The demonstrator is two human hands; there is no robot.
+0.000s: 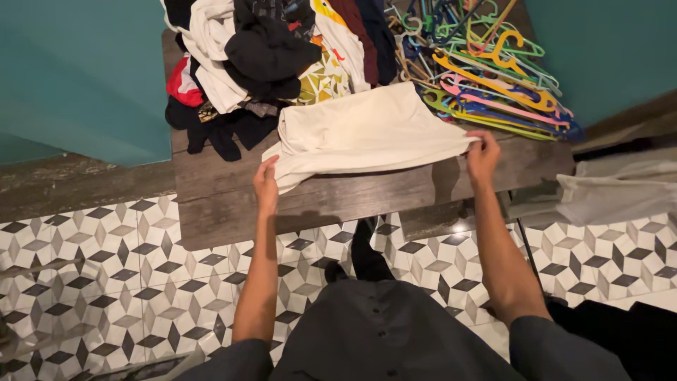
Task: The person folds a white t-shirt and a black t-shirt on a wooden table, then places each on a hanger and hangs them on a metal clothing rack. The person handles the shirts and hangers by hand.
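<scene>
Both hands pinch the cream garment [367,134] flat on the wooden table [211,204], left hand [266,185] near-left corner, right hand [483,155] right edge, keeping it taut; clothes pile [261,56] far-left, hangers [493,70] far-right.

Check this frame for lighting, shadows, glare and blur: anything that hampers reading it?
Head view: dim, warm light; left hand and right hand on the white cloth read sharply; arms throw shadows on the table; a small glare spot on the floor tiles; the hangers stay legible; dark clothes lose detail.
</scene>
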